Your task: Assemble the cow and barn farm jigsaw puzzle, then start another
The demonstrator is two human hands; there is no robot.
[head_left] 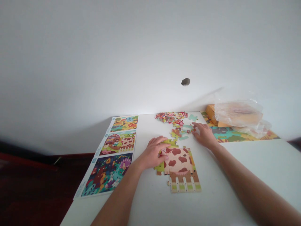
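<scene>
A partly joined jigsaw puzzle (180, 164) lies on the white table, showing a brown-spotted cow above a white fence. My left hand (152, 153) rests with fingers stretched apart over its upper left side, covering part of the cow's head and the green pieces there. Farther back, my right hand (204, 135) is beside several loose pieces; its fingers are apart, at the edge of pale blue puzzle pieces (187, 127). Whether a fingertip touches one of them is hard to see. Behind these lies a heap of mostly red puzzle pieces (166, 117).
At the left lies a sheet with three printed pictures (117, 142), the middle one showing the cow and fence. On the right, an orange box (211, 113) and a clear plastic bag (238, 113) sit on a colourful printed sheet (231, 134). A wall (141, 62) with a hole borders the table's back.
</scene>
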